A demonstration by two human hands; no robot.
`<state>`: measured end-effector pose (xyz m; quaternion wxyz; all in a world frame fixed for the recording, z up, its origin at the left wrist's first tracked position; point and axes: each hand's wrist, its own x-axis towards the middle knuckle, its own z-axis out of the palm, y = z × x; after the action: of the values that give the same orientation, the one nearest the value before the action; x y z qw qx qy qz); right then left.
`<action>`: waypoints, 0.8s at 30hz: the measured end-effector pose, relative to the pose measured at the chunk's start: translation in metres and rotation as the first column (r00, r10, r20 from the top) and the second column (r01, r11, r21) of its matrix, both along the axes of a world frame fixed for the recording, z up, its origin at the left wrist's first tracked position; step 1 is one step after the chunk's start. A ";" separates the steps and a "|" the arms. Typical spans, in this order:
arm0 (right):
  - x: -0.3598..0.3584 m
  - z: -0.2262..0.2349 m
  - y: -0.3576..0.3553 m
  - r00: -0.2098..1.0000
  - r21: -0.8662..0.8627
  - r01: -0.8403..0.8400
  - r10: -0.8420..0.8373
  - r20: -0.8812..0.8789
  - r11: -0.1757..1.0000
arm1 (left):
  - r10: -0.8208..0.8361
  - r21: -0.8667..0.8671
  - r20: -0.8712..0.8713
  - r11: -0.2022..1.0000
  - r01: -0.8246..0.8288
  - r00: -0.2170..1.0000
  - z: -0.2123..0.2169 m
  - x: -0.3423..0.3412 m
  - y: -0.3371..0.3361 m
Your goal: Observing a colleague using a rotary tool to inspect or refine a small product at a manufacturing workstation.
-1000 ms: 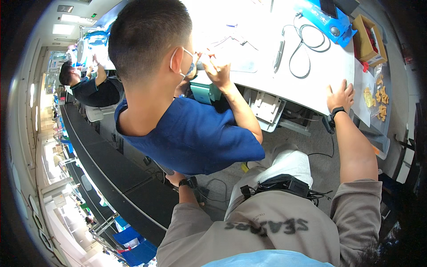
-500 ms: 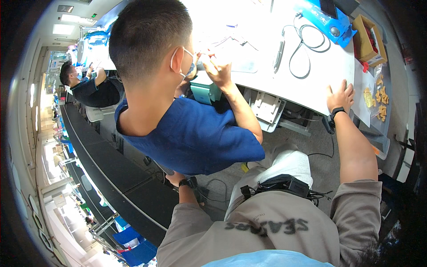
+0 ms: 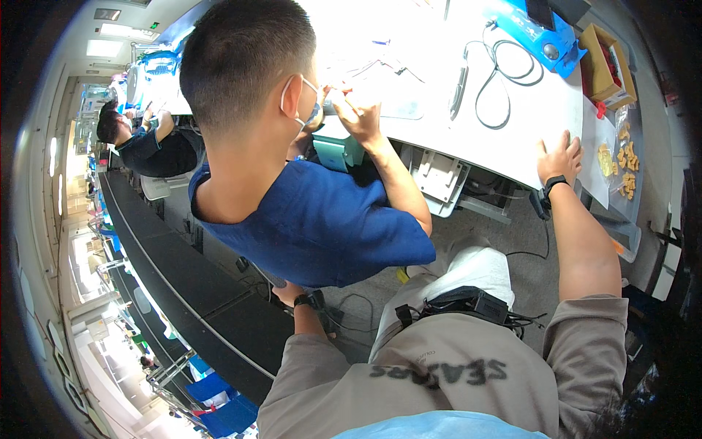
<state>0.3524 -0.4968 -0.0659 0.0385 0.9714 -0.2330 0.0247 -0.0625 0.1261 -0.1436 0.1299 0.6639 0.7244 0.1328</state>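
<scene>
My right hand [image 3: 559,155] rests flat on the edge of the white workbench [image 3: 526,110], fingers spread, holding nothing; a dark watch sits on its wrist. My left hand [image 3: 290,293] reaches down and back beside my hip, mostly hidden behind the co-worker in a blue shirt [image 3: 314,219]; only a sliver of it and a dark wristband show. The co-worker sits close in front of me on the left, leaning over the bench with a raised hand [image 3: 358,113] gripping a small tool.
A black cable [image 3: 504,73] loops on the bench near a blue device [image 3: 537,33]. A cardboard box [image 3: 603,62] and a clear bag of yellow parts [image 3: 621,161] lie at the right. A dark conveyor [image 3: 168,271] runs along the left; another seated person [image 3: 142,143] works further back.
</scene>
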 end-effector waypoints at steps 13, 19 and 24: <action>0.001 -0.007 -0.004 1.000 -0.013 -0.012 0.013 0.025 1.000 | -0.034 0.032 0.005 0.999 0.034 0.999 0.002 0.001 -0.003; 0.001 -0.006 -0.003 1.000 -0.017 -0.006 0.006 0.017 1.000 | -0.021 -0.003 0.004 1.000 0.021 1.000 0.004 0.002 -0.002; 0.001 -0.006 -0.003 1.000 -0.020 -0.002 0.002 0.013 1.000 | -0.024 0.003 -0.024 1.000 0.024 0.999 0.003 0.002 -0.001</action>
<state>0.3535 -0.4999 -0.0716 0.0469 0.9710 -0.2320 0.0335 -0.0609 0.1248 -0.1410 0.1219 0.6741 0.7178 0.1246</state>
